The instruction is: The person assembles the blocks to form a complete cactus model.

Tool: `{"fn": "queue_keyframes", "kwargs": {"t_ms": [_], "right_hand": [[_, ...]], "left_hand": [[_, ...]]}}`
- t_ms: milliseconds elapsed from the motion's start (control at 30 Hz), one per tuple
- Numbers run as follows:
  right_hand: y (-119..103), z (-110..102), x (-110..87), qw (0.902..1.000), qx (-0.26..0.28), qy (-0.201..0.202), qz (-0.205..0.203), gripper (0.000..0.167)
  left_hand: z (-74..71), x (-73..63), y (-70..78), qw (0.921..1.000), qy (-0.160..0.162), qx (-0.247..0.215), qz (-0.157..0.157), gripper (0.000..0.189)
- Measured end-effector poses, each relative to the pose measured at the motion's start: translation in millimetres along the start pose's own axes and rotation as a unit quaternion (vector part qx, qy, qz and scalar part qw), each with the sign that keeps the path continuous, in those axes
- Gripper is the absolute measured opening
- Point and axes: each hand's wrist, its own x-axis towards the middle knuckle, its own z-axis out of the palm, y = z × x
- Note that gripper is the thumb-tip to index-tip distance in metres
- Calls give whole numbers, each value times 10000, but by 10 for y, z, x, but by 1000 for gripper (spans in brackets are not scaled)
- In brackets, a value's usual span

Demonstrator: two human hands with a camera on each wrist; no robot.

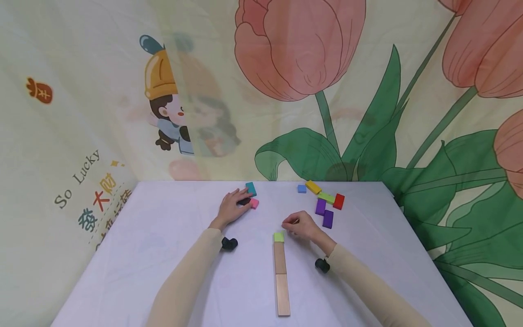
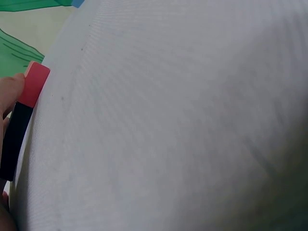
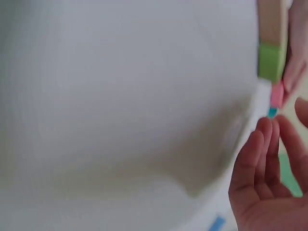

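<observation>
On the left of the table my left hand (image 1: 233, 208) grips a black block (image 1: 244, 201) from above, thumb on one side. A pink block (image 1: 254, 203) sits end to end with the black one, the thumb right at it in the left wrist view. A teal block (image 1: 251, 189) lies just beyond, by the fingertips. My right hand (image 1: 302, 225) hovers near the far end of a row, its fingers (image 3: 248, 161) loosely bent and holding nothing. That row has a light green block (image 1: 278, 237) at its far end and two plain wooden blocks (image 1: 279, 258) behind it.
At the back right lie a blue block (image 1: 302, 189), a yellow block (image 1: 313, 187), a lime green block (image 1: 326, 197), a red block (image 1: 338, 201) and two purple blocks (image 1: 320, 207). The white table (image 1: 171, 236) ends at a printed cloth backdrop (image 1: 220, 68).
</observation>
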Motion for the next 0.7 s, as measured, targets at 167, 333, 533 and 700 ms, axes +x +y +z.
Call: {"fn": "queue_keyframes", "kwargs": {"t_ms": [167,333,533,700], "right_hand": [[62,-450,-9,9957,-552,673,304,28],[359,-888,-93,9898,-1125,568,669,51],[653,-1040,-140,9845,-1338,245,1105,65],[685,-1021,-156,9861,-1202,369,1086,62]], "left_hand": [[8,46,-21,9991,-293,153,-283,45],[21,27,-27,9971,-555,274,-439,47],[-6,22,-4,9987,-377,161,-315,46],[-16,34,-7,9984,-391,212,-338,46]]}}
